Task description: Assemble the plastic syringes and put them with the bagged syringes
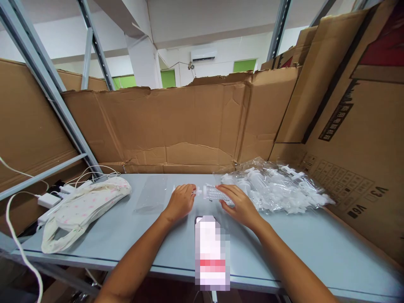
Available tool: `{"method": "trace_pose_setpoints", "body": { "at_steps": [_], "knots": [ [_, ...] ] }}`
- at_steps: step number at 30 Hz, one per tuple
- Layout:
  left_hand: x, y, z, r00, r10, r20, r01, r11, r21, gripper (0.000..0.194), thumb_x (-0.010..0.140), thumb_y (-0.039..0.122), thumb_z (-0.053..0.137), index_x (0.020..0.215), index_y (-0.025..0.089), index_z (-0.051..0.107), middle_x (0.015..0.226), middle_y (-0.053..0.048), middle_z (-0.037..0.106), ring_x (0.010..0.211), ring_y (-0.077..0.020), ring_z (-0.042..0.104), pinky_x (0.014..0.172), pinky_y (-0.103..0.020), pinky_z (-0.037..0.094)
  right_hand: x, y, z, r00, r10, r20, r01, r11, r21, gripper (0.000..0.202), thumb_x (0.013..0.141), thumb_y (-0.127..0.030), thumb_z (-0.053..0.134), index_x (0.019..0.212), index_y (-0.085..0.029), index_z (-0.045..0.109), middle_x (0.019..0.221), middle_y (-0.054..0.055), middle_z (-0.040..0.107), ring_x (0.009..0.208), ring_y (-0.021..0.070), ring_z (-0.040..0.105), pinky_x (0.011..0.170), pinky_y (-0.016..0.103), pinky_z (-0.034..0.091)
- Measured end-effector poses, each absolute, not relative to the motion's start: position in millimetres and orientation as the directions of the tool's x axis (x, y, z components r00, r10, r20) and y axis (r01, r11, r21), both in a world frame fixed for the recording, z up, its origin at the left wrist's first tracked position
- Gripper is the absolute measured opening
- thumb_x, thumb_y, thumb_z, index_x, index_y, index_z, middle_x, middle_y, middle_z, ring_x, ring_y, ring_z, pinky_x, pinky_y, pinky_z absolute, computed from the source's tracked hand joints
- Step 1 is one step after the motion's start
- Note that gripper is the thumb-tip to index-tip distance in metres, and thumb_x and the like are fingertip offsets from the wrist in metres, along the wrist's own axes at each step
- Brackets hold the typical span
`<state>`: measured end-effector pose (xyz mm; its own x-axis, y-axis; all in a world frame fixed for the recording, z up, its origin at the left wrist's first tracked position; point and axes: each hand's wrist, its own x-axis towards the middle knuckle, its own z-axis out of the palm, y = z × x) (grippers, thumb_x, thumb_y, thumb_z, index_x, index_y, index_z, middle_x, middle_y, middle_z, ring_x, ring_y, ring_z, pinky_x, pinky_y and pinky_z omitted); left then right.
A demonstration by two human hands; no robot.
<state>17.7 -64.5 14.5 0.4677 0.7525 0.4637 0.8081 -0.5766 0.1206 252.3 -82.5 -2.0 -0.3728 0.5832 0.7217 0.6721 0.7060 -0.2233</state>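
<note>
Over the desk [268, 248], the right hand [239, 203] pinches a clear, textured bottle [211, 192], its long axis running nine to three o'clock. The left hand [182, 201], at the bottle's nine o'clock, pinches what seems a small pale piece [198, 191], just beside it. Fingers hide the bottle's three-o'clock end; whether piece and bottle touch, I can't tell.

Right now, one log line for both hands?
left hand: pinching small whitish piece | right hand: holding clear cylinder | right side: bag of white parts
</note>
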Motion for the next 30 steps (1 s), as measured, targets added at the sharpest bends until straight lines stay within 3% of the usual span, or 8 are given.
{"method": "trace_pose_setpoints", "body": {
  "at_steps": [5,13,19,25,30],
  "knots": [
    [16.6,-64.0,13.7,0.486,0.747,0.454,0.785,-0.602,0.148,0.023,0.089,0.019,0.037,0.109,0.019,0.051,0.096,-0.005,0.064,0.087,-0.0187,0.056,0.078,-0.032,0.038,253.7,-82.2,-1.7,-0.371,0.564,0.738,0.652,0.724,-0.225,0.042,0.081,-0.019,0.052,0.121,-0.027,0.052,0.113,0.007,0.063,0.105,0.0252,0.057,0.088,0.046,0.048],
    [19.9,-67.0,11.4,0.489,0.763,0.424,0.795,-0.589,0.144,0.025,0.088,0.021,0.040,0.107,0.019,0.055,0.096,-0.007,0.064,0.089,-0.0197,0.054,0.081,-0.033,0.039,252.8,-82.8,-3.8,-0.408,0.566,0.717,0.664,0.723,-0.194,0.043,0.081,-0.018,0.051,0.124,-0.026,0.050,0.114,0.007,0.063,0.104,0.0254,0.057,0.087,0.046,0.048],
    [20.3,-68.6,14.4,0.476,0.824,0.307,0.788,-0.555,0.267,0.021,0.088,0.024,0.039,0.098,0.021,0.058,0.093,-0.005,0.065,0.088,-0.0187,0.056,0.079,-0.029,0.039,253.6,-82.7,-5.9,-0.444,0.531,0.722,0.683,0.722,-0.111,0.042,0.081,-0.018,0.050,0.122,-0.025,0.051,0.115,0.009,0.062,0.103,0.0263,0.056,0.087,0.047,0.047],
    [15.7,-68.3,17.3,0.491,0.853,0.176,0.723,-0.512,0.464,0.018,0.086,0.024,0.039,0.090,0.023,0.057,0.082,0.003,0.066,0.074,-0.0129,0.057,0.065,-0.021,0.039,252.3,-83.5,-6.8,-0.455,0.523,0.721,0.708,0.704,-0.064,0.043,0.078,-0.016,0.050,0.121,-0.024,0.053,0.115,0.008,0.061,0.103,0.0273,0.055,0.087,0.048,0.045],
    [15.8,-66.1,13.2,0.508,0.837,0.203,0.711,-0.540,0.451,0.016,0.085,0.024,0.041,0.084,0.022,0.057,0.081,0.002,0.065,0.072,-0.0131,0.056,0.062,-0.021,0.038,250.1,-84.8,-5.6,-0.471,0.557,0.684,0.715,0.695,-0.075,0.043,0.076,-0.016,0.051,0.118,-0.022,0.054,0.111,0.008,0.063,0.098,0.0271,0.056,0.083,0.044,0.047]
  ]
}}
